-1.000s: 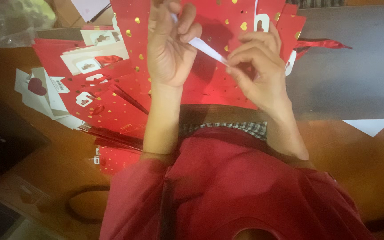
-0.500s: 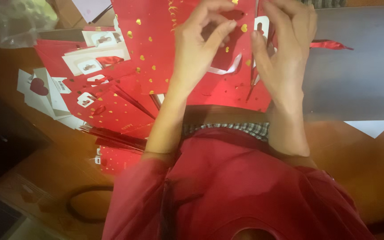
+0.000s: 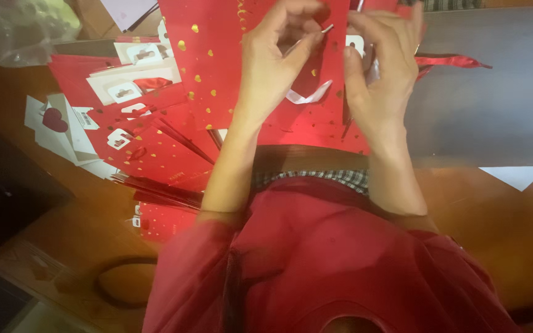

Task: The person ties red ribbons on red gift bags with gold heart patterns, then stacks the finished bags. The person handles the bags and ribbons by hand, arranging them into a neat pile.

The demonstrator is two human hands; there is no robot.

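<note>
From my remote seat I look down on a brown wooden table point(image 3: 476, 234). A grey sheet point(image 3: 482, 105) covers its far right part, and a fanned pile of red bags point(image 3: 149, 154) with gold hearts spreads across the far left. Beyond that pile, towards the far left corner, sits a crumpled clear plastic bag point(image 3: 20, 31). A pale card with a dark heart point(image 3: 53, 120) lies at the left edge. The red bag point(image 3: 217, 74) being worked on is held up over the middle of the table, in front of the person's chest, and a red ribbon point(image 3: 451, 60) trails from behind it over the grey sheet. The left hand point(image 3: 272, 68) has thumb and forefinger closed tight on the upper end of a thin white strip point(image 3: 306, 95), which curls down loose against the bag's face. The right hand point(image 3: 380, 74) presses curled fingers against the bag near its top edge, by a small white tag. I cannot tell whether it pinches anything. I judge the strip is being drawn or fitted at the top of the bag. The next move calls for a steady brace from the right hand and a fine, even pull from the left, so that the paper does not tear.
</note>
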